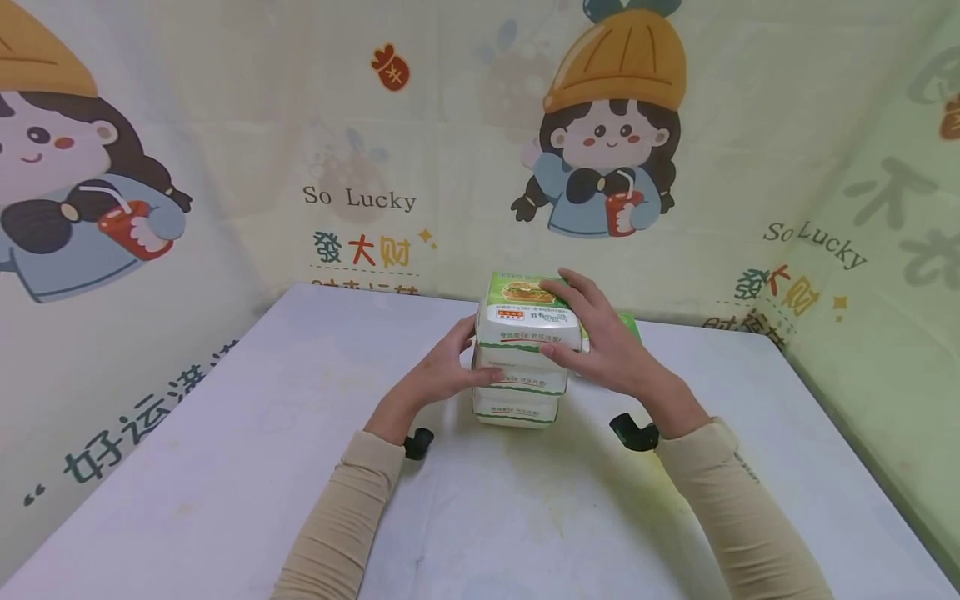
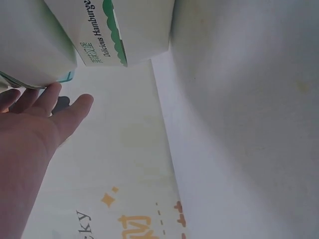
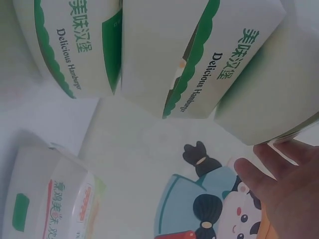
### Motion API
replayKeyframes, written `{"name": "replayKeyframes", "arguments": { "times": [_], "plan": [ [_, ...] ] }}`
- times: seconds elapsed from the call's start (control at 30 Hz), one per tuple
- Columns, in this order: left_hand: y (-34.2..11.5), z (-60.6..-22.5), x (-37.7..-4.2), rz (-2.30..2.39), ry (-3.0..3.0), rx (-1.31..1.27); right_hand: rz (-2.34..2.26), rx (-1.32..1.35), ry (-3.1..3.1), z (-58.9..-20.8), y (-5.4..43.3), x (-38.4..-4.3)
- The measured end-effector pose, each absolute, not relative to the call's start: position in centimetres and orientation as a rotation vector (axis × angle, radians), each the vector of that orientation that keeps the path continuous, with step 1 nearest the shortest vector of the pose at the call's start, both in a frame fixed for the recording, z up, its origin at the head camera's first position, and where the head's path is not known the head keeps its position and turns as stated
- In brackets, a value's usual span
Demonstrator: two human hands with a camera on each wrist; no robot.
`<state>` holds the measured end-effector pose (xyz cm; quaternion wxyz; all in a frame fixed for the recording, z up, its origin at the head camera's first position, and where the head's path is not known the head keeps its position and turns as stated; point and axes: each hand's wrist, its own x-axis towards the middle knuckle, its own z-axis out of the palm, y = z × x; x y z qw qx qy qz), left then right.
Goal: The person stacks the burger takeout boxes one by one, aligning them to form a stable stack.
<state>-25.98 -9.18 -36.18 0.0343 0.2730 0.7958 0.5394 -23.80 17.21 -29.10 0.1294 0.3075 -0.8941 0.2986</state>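
Three white and green paper hamburger boxes stand stacked on the table. The top box (image 1: 528, 321) has a burger picture on its lid and sits slightly shifted on the middle box (image 1: 525, 379), above the bottom box (image 1: 516, 410). My left hand (image 1: 442, 362) holds the stack's left side high up, fingers along the top box (image 2: 35, 45) and thumb across the front. From the right, my right hand (image 1: 603, 337) grips the top box, its thumb at the front corner and fingers over the far edge. The right wrist view shows those fingertips at the top box (image 3: 279, 84).
Another hamburger box (image 3: 50, 194) stands on the table just right of and behind the stack, partly covered by my right hand in the head view. A printed cloth wall (image 1: 465, 150) closes off the back and sides of the white table (image 1: 262, 433).
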Motion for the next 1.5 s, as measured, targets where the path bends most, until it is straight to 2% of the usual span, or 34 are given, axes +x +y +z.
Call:
{"name": "replayKeyframes", "arguments": {
  "times": [0.83, 1.5],
  "plan": [
    [-10.2, -34.6, -25.8, 1.799, 2.413, 0.895, 0.962, 0.919, -2.575, -28.7, 17.6, -23.4],
    [-9.1, -33.6, -26.5, 1.98, 2.295, 0.975, 1.055, 0.72, -2.556, -30.0, 23.7, -24.4]
  ]
}}
